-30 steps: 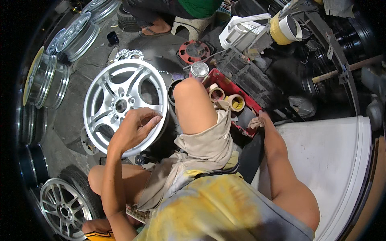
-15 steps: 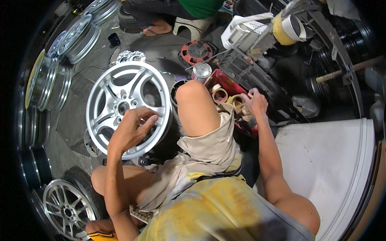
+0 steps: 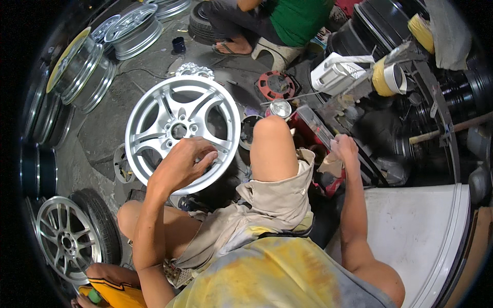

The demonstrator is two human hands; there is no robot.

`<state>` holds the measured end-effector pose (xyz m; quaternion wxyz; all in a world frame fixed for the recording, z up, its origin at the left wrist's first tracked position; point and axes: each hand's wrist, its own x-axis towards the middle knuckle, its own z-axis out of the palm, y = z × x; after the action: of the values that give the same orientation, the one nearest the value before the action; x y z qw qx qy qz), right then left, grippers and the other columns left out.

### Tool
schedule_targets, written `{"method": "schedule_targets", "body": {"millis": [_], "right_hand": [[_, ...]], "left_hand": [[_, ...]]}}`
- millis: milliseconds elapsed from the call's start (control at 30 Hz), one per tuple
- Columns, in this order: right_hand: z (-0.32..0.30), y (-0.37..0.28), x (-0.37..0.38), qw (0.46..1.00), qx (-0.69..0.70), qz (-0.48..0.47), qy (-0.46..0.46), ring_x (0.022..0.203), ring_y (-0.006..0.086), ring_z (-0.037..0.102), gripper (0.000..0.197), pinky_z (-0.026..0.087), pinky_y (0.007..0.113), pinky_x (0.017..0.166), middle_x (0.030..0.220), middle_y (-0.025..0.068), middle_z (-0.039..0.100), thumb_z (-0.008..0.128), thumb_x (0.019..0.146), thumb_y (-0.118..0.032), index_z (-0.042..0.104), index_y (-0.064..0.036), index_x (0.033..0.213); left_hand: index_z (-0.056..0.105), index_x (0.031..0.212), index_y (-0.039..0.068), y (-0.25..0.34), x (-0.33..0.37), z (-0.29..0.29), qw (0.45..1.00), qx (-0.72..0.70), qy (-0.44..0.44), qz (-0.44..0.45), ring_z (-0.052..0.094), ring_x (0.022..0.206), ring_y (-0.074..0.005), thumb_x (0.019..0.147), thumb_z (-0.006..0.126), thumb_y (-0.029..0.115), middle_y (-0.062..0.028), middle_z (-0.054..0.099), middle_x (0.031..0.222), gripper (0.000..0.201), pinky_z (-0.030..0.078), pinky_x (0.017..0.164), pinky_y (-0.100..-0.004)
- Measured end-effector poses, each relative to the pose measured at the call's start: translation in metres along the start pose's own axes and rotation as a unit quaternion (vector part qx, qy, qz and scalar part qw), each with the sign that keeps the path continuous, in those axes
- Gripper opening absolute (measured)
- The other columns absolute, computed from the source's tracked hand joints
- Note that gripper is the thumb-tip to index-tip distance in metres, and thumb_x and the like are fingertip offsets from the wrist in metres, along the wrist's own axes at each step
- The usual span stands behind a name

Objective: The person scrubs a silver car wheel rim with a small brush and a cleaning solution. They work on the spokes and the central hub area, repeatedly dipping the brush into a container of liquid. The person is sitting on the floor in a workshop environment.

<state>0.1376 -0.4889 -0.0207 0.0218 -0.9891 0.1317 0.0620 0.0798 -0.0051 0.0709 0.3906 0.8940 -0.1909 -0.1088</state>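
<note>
Wheel (image 3: 191, 114): is laid face-up, left of the raised knee (image 3: 273, 149).
Left hand (image 3: 186, 160): is held over it, thumb and fingers parted.
Right hand (image 3: 345, 149): tan piece (image 3: 330, 166) is apparently clasped at the red box (image 3: 335, 186).

wheel (image 3: 188, 122): partly hidden by left hand (image 3: 186, 158) | green-shirted person (image 3: 298, 21): cut off above

The wheel (image 3: 191, 117) under the left hand (image 3: 182, 159) was silver. The sheet (image 3: 331, 167) in the right hand (image 3: 345, 149) was tan; left of that grip the box (image 3: 304, 129) was red, below it the panel (image 3: 405, 226) white. Shirt (image 3: 267, 272), below both hands: blotchy yellow on grey.
</note>
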Motion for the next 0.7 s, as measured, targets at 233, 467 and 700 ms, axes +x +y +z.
{"method": "schedule_targets", "body": {"millis": [233,467,700], "right_hand": [[-0.015,-0.004,0.000,0.999,0.029,0.019,0.028,0.101,0.0435,0.067,0.033,0.052,0.050,0.086,0.100,0.0237,0.072,0.057,0.085,-0.032,0.073,-0.0053,0.098],[0.045,0.074,-0.017,0.995,-0.078,-0.046,-0.037,0.090,0.0409,0.070,0.061,0.054,0.049,0.077,0.094,0.0218,0.070,0.085,0.075,-0.042,0.053,-0.0067,0.112],[0.167,0.020,-0.084,0.999,-0.031,-0.033,0.014,0.090,0.0424,0.071,0.027,0.056,0.053,0.077,0.093,0.0221,0.072,0.060,0.092,-0.015,0.048,-0.0061,0.115]], "left_hand": [[0.070,0.101,-0.005,-0.003,-0.001,-0.007,0.999,-0.019,0.032,0.013,0.066,0.080,-0.0335,0.094,0.064,0.016,-0.0207,0.069,0.091,0.023,0.052,0.075,-0.0407],[0.070,0.104,-0.006,0.007,-0.014,-0.024,0.998,0.005,0.022,-0.051,0.067,0.084,-0.0271,0.098,0.063,0.016,-0.0168,0.070,0.094,0.024,0.054,0.076,-0.0365],[0.072,0.103,-0.005,0.010,0.009,-0.012,1.000,0.020,0.006,-0.020,0.067,0.081,-0.0258,0.098,0.063,0.016,-0.0164,0.071,0.094,0.023,0.052,0.072,-0.0352]]}}
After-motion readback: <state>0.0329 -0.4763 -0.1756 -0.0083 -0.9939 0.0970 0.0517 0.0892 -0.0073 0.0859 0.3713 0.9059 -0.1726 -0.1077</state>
